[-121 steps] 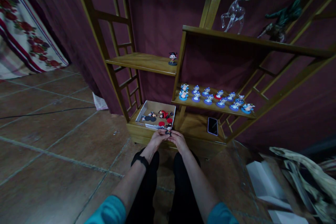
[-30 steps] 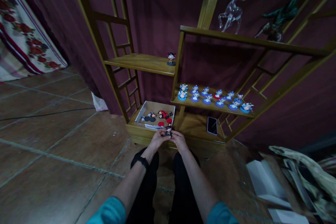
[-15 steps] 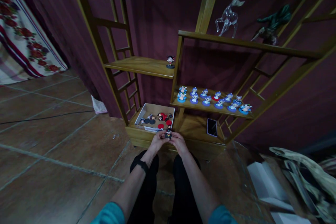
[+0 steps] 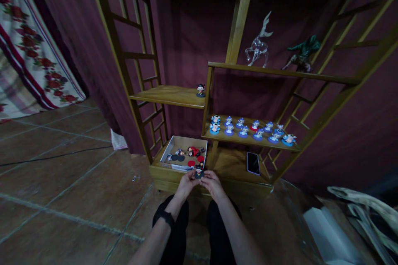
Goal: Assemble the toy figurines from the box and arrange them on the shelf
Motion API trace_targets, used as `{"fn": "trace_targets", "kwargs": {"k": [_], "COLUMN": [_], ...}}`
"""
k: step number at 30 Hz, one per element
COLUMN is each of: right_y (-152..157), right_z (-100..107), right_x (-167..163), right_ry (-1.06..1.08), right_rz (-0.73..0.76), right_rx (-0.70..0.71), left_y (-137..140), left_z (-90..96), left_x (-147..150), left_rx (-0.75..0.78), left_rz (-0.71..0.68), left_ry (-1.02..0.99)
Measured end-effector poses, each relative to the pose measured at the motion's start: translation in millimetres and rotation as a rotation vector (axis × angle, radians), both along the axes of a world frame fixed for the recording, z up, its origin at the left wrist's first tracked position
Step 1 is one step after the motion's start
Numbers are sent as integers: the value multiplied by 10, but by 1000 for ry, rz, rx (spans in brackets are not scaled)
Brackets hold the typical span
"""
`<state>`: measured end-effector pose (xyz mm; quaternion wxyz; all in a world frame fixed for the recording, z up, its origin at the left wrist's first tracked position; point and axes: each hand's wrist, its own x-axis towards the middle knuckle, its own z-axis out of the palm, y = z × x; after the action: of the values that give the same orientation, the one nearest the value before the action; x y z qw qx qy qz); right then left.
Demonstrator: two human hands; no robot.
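Between my two hands is a small black-haired figurine (image 4: 199, 170) on a dark round base. My left hand (image 4: 187, 184) grips the base from the left, and my right hand (image 4: 212, 183) grips it from the right. Just beyond them a shallow cardboard box (image 4: 167, 149) holds loose red and dark figurines (image 4: 193, 151) and several red and black round bases (image 4: 180, 158). A similar figurine (image 4: 200, 90) stands upright on the left shelf (image 4: 168, 94), at its right end.
Several blue and purple figurines (image 4: 243, 131) stand in two rows on the right shelf (image 4: 207, 133). A phone (image 4: 253, 163) lies on the lowest board. Above are a clear deer statuette (image 4: 258, 47) and a green figure (image 4: 304, 53). White boxes (image 4: 326, 232) sit on the floor at right.
The view has tilted up, so the shelves and my hands appear lower. Both hands still hold the figurine, which is now tipped a little, with more of its base showing.
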<state>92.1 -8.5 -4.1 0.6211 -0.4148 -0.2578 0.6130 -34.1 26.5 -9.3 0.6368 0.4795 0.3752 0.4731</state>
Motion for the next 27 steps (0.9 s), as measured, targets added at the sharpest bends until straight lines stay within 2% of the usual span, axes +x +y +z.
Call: {"fn": "trace_targets", "kwargs": {"k": [8, 13, 16, 18, 20, 22, 27], "right_y": [-45, -74, -77, -71, -60, -44, -15], "right_z": [46, 94, 105, 96, 81, 67, 27], "right_x": [-18, -17, -14, -9, 1, 13, 38], "right_ry": [55, 58, 49, 40, 31, 23, 28], "right_rz": [89, 143, 177, 179, 163, 149, 166], "right_rx": [60, 39, 18, 2, -13, -30, -38], "left_y": [-67, -101, -111, -100, -68, -18, 132], "left_z": [100, 96, 112, 204, 405, 728, 1876], "left_x": [-73, -108, -160, -212, -274, -338, -438], "left_rx": [14, 23, 45, 67, 97, 149, 355], "left_rz": [22, 62, 135, 203, 274, 354, 315], "left_ry": [40, 53, 111, 149, 194, 235, 232]}}
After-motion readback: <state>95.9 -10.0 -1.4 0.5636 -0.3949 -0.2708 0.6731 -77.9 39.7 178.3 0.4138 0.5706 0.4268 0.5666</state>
